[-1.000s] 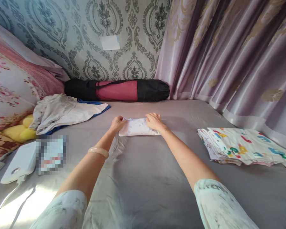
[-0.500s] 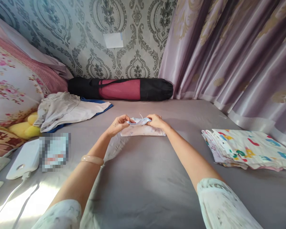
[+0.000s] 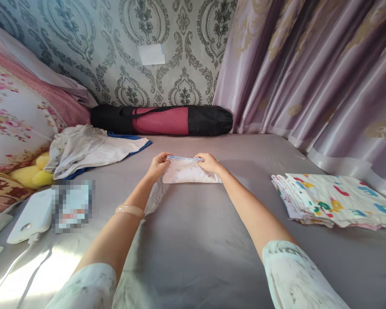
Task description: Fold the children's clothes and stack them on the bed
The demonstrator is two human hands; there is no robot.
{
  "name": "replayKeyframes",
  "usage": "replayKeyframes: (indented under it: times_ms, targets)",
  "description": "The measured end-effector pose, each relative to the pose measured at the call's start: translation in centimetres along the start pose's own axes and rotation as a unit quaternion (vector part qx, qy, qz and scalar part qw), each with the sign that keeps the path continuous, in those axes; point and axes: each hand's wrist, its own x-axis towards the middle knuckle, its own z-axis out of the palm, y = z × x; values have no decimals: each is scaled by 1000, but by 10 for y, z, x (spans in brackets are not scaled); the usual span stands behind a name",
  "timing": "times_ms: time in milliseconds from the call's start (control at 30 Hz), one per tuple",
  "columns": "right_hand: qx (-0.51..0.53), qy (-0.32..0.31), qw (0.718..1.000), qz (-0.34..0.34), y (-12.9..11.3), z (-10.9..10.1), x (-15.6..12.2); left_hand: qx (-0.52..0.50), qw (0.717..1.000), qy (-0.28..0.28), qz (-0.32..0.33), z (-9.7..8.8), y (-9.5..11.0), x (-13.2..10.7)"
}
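A small folded cloth (image 3: 193, 171), pale pinkish white with a faint print and a light blue edge, lies on the grey bed sheet (image 3: 193, 240). My left hand (image 3: 160, 166) pinches its far left corner between thumb and fingers. At the far right part of the blue edge, my right hand (image 3: 209, 164) grips the cloth the same way. Between the two hands the edge runs nearly straight. The fingertips behind the cloth are hidden.
Folded printed cloths (image 3: 337, 199) are stacked at the right. A crumpled white garment (image 3: 90, 148) with blue trim lies left, near a white power bank (image 3: 32, 214) with a cable. A black and red rolled bag (image 3: 161, 120) rests along the wall, beside purple curtains (image 3: 276, 77).
My left hand has shifted slightly, and the blue edge, bunched up before with a loose thread standing above it, now lies flatter and straighter between my hands.
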Motion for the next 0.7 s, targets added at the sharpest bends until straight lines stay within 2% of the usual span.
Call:
replayKeyframes:
  times_ms: [67,100,167,200,233,300,400,467,567,700]
  targets:
    - [-59,11,998,26,-3,4,-3,127,991,32,-2,3,0,1]
    - [-102,29,994,36,-5,5,-6,201,978,60,1,5,1,0]
    - [-193,83,977,41,-13,6,-14,335,936,108,20,10,5,-3]
    - [-229,106,967,38,-17,6,-18,384,916,113,39,13,7,-5]
    - [-255,119,959,33,-22,6,-22,417,901,102,64,17,10,-8]
    - [-278,113,954,20,-31,9,-30,449,886,41,113,27,16,-14]
    - [-273,68,960,-15,-39,18,-41,448,875,-74,169,44,18,-23]
    - [-256,42,965,-29,-39,24,-46,444,869,-120,183,53,15,-27]
    - [-229,7,973,-20,-32,30,-51,459,867,-139,136,61,7,-31]
    - [-201,-35,979,28,-21,31,-55,493,857,-122,84,61,0,-31]
